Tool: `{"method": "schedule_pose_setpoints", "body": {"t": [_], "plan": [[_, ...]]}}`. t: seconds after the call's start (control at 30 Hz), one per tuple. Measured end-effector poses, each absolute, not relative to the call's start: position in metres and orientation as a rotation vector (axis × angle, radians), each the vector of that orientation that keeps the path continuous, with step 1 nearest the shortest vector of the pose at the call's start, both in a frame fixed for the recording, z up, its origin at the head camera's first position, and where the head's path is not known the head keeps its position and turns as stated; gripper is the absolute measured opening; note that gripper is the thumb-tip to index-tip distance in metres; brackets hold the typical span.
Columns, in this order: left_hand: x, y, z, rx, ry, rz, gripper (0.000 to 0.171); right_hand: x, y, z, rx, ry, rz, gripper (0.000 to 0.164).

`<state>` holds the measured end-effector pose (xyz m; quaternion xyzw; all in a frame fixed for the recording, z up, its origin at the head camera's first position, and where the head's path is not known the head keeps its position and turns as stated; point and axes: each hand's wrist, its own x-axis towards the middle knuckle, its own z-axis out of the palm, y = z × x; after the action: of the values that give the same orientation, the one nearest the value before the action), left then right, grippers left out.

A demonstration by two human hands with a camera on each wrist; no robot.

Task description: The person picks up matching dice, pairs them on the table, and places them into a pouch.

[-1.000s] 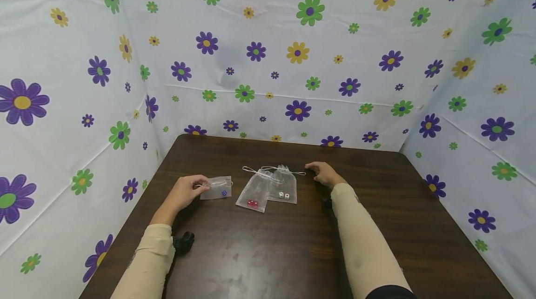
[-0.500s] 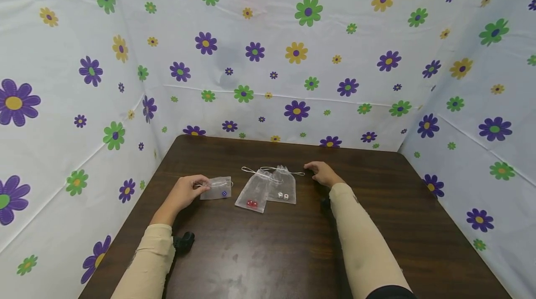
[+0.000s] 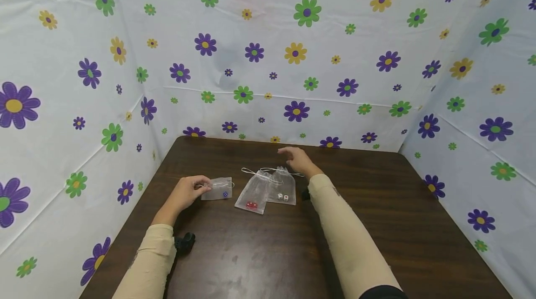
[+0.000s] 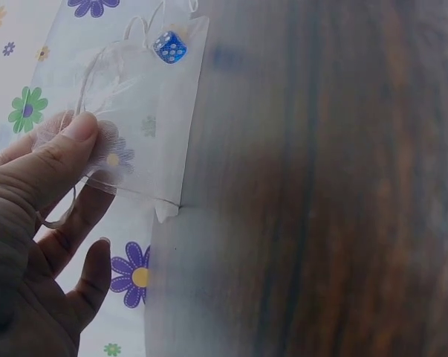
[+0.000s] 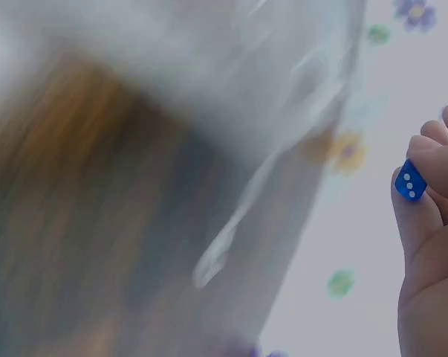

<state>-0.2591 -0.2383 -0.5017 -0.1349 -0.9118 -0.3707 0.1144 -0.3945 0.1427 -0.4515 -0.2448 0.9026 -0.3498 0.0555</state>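
My left hand (image 3: 187, 192) pinches a small sheer drawstring pouch (image 3: 217, 182) between thumb and fingers, at the left of the table. One blue die with white pips (image 4: 170, 47) shows inside that pouch. In the right wrist view my right hand (image 5: 435, 193) pinches a second blue die (image 5: 411, 181) between thumb and fingertip, three pips facing the camera. The head view puts this hand just above the cord end of a sheer pouch with two white dice (image 3: 283, 197). Left of it and overlapping it lies another sheer pouch (image 3: 256, 189) with red dice (image 3: 251, 205).
The dark wood table (image 3: 251, 257) is bordered at the back and sides by a white flowered cloth (image 3: 259, 20). White cords (image 3: 249, 170) trail loosely from the two lying pouches. A black wrist camera (image 3: 184, 242) sits by the left forearm.
My right hand has moved left, from right of the white-dice pouch to above its top. The left hand and the pouches have stayed in place.
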Motion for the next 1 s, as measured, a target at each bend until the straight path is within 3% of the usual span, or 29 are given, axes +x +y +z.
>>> {"method": "schedule_pose_setpoints", "body": {"t": [0.47, 0.73, 1.0], "plan": [[-0.261, -0.234, -0.499, -0.436, -2.672, -1.092, 0.005, -0.353, 0.001, -0.404, -1.278, 2.571, -0.867, 0.046], [-0.262, -0.236, -0.501, -0.498, -2.655, -1.098, 0.009, -0.333, -0.035, -0.402, -1.362, 2.489, -0.835, 0.043], [-0.264, -0.241, -0.503, -0.501, -2.654, -1.098, 0.009, -0.327, -0.042, -0.410, -1.345, 2.482, -0.866, 0.038]]}}
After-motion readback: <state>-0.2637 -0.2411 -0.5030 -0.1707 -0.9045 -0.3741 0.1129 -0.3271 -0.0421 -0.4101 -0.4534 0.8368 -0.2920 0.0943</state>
